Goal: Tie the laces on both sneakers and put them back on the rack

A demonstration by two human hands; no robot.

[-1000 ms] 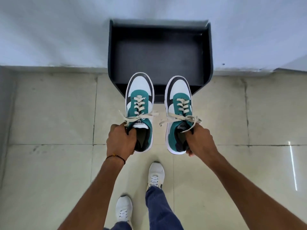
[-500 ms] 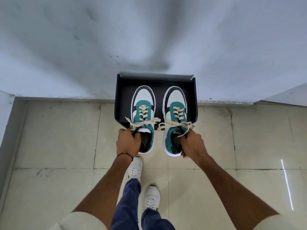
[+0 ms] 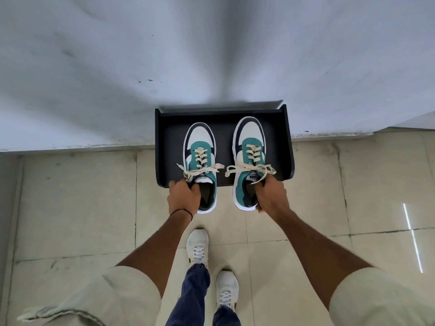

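You're looking at a matt black rack [image 3: 170, 147], smooth like painted board. Over it, the sneakers [image 3: 200, 140] show teal suede-like cloth, smooth white panels and flat cloth laces [image 3: 200, 167]. Beside the rack, glossy floor tiles [image 3: 70, 198].

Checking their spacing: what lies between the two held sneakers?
In the head view, only lace ends of the left sneaker and right sneaker reach into the gap; rack and floor show behind.

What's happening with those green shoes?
A person holds a pair of green and white sneakers, one in each hand. The left hand grips the heel end of one sneaker, and the right hand grips the other sneaker. Both have their laces tied in bows. The toes point at the wall over the black rack. Whether they rest on it yet is unclear.
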